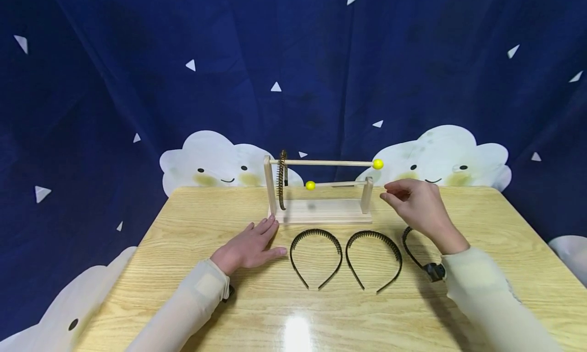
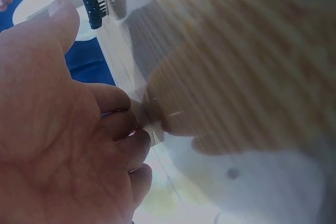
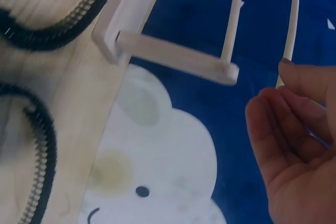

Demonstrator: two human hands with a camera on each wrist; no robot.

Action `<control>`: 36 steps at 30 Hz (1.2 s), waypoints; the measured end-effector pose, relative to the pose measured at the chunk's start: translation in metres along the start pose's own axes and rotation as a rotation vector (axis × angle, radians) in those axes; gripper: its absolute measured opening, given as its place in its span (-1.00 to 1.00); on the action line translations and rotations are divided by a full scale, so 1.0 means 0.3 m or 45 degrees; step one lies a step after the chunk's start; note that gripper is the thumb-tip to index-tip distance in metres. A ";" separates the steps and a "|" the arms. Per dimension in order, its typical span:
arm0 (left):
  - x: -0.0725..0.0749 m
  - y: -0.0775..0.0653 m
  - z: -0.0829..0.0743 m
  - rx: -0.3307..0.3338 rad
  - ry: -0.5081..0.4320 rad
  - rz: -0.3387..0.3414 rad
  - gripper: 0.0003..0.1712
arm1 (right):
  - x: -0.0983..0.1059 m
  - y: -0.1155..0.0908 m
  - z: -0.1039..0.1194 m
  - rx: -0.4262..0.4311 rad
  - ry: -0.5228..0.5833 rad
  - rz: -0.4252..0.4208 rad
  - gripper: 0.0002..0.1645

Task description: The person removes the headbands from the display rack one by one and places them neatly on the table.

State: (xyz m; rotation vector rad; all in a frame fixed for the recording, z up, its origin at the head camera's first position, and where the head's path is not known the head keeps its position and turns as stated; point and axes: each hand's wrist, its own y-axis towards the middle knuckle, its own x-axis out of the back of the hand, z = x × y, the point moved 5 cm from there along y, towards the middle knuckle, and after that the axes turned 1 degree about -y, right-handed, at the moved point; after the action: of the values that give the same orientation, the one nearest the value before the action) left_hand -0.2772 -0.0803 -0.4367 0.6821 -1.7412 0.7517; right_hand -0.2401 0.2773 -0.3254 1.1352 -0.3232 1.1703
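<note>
A wooden stand (image 1: 321, 218) with two rods, each tipped by a yellow ball, stands at mid-table. From the left part of its upper rod (image 1: 330, 163) hangs a brown toothed headband (image 1: 281, 181). My left hand (image 1: 251, 244) lies palm down, fingers extended, fingertips at the base's left front corner. Right of the stand my right hand (image 1: 415, 204) is raised, its fingers loosely bent, thumb apart from them in the right wrist view, holding nothing. Two black toothed headbands, a left one (image 1: 316, 231) and a right one (image 1: 373, 234), lie in front of the stand.
Another black headband (image 1: 406, 246) lies on the table under my right forearm, partly hidden by it. Behind the wooden table (image 1: 183, 214) hangs a dark blue curtain (image 1: 293, 46) with white triangles and smiling clouds. A light glare shows on the near tabletop.
</note>
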 end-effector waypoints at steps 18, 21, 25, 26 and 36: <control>0.000 0.004 -0.001 -0.013 -0.009 0.000 0.03 | -0.094 0.094 0.155 0.324 0.055 -0.152 -0.85; 0.004 0.002 -0.001 -0.006 -0.010 -0.001 0.03 | -0.105 0.110 0.182 0.362 0.030 -0.161 -0.82; 0.008 0.001 -0.002 0.001 -0.010 -0.005 0.03 | -0.128 0.133 0.218 0.408 0.003 -0.156 -0.81; 0.007 0.001 -0.002 -0.002 -0.012 -0.007 0.03 | -0.136 0.138 0.225 0.420 -0.001 -0.153 -0.81; 0.004 -0.001 -0.007 -0.004 -0.018 -0.002 0.01 | -0.189 0.184 0.301 0.507 -0.019 -0.132 -0.76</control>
State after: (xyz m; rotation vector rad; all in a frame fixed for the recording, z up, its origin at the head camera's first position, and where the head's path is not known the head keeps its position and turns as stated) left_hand -0.2761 -0.0789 -0.4350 0.6878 -1.7546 0.7445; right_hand -0.2807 0.1682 -0.2961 1.4881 -0.0394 1.1641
